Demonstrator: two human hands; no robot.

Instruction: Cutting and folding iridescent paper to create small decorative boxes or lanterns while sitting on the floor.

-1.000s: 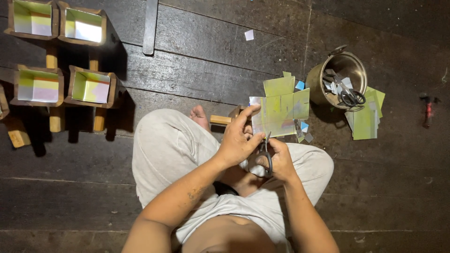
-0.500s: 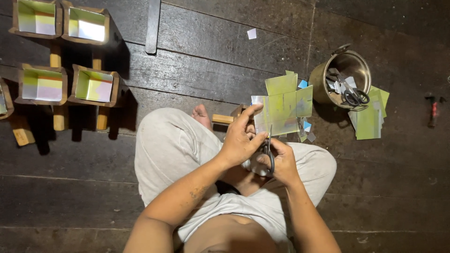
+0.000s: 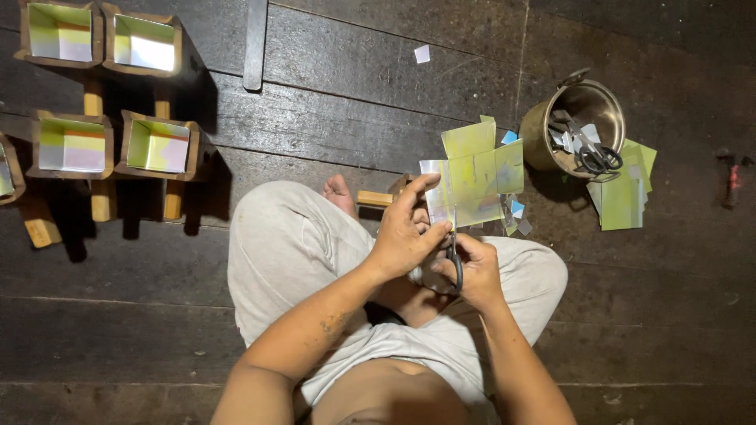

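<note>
I sit cross-legged on a dark wooden floor. My left hand (image 3: 403,232) grips a shiny green-yellow sheet (image 3: 472,185) by its left edge, held out over my knees. My right hand (image 3: 476,271) is closed around the black handles of a pair of scissors (image 3: 453,260), whose blades meet the lower edge of the sheet. A short wooden stick (image 3: 376,198) lies just beyond my left hand, next to my bare foot (image 3: 339,193).
A metal pot (image 3: 575,126) at the right holds another pair of scissors and scraps. Green sheets (image 3: 622,197) lie stacked beside it. Several open wooden boxes on posts (image 3: 153,145) stand at the left. A small hammer (image 3: 732,177) lies far right.
The hands, sheet and scissors keep the same pose. Only the camera view has shifted slightly.
</note>
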